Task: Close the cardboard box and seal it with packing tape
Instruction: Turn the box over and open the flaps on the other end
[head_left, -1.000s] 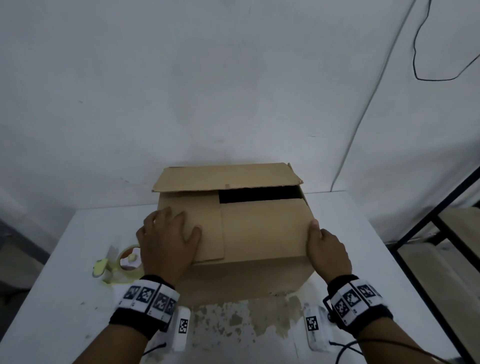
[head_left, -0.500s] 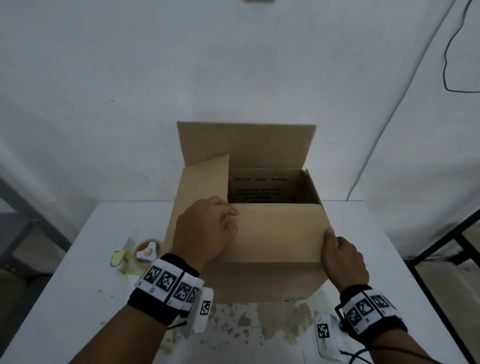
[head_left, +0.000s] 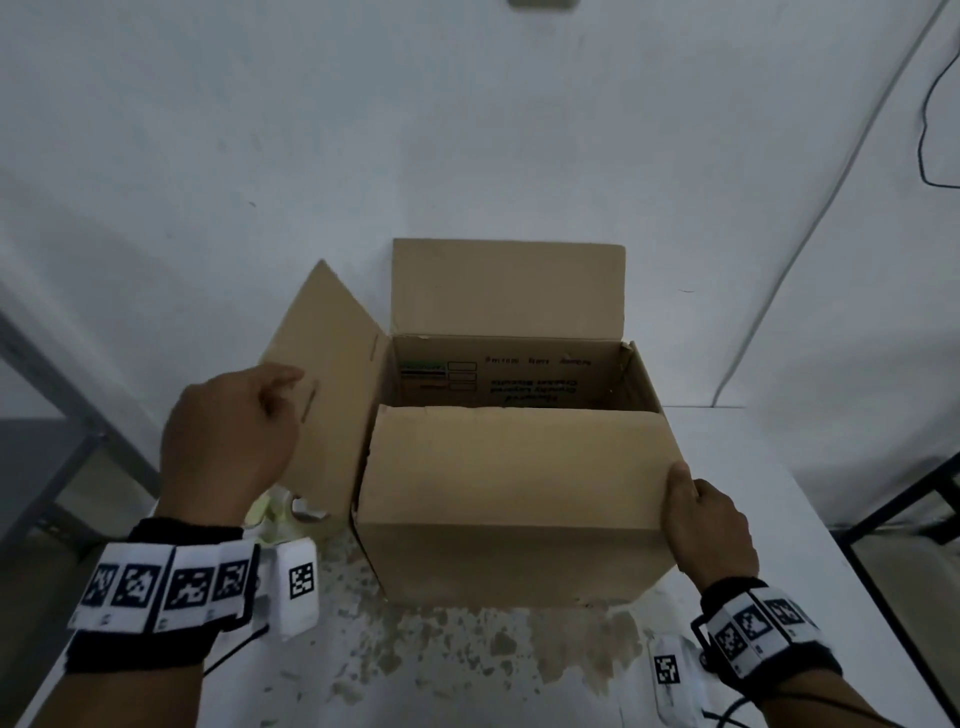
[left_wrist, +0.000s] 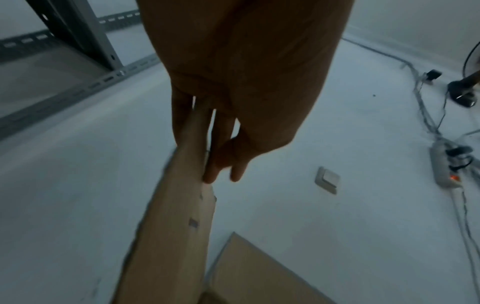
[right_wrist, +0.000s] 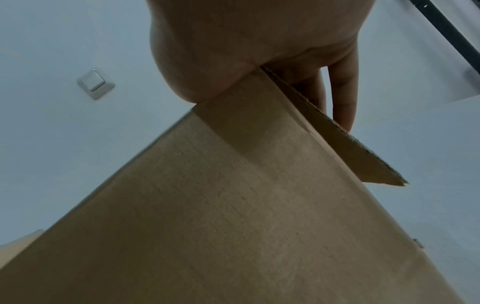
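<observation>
Cardboard box (head_left: 511, 499) mouth up — long axis left-right, flaps open

Tape roll (head_left: 291, 512) left of box (head_left: 511, 525)

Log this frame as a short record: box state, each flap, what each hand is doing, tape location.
box: cardboard box open, on white table
far flap: far flap upright
left flap: left flap swung outward
near flap: near flap folded inward
left hand: left hand holds the left flap's edge
right hand: right hand grips the near flap's right corner
tape: tape roll, mostly hidden behind the left hand
sealed: no
</observation>
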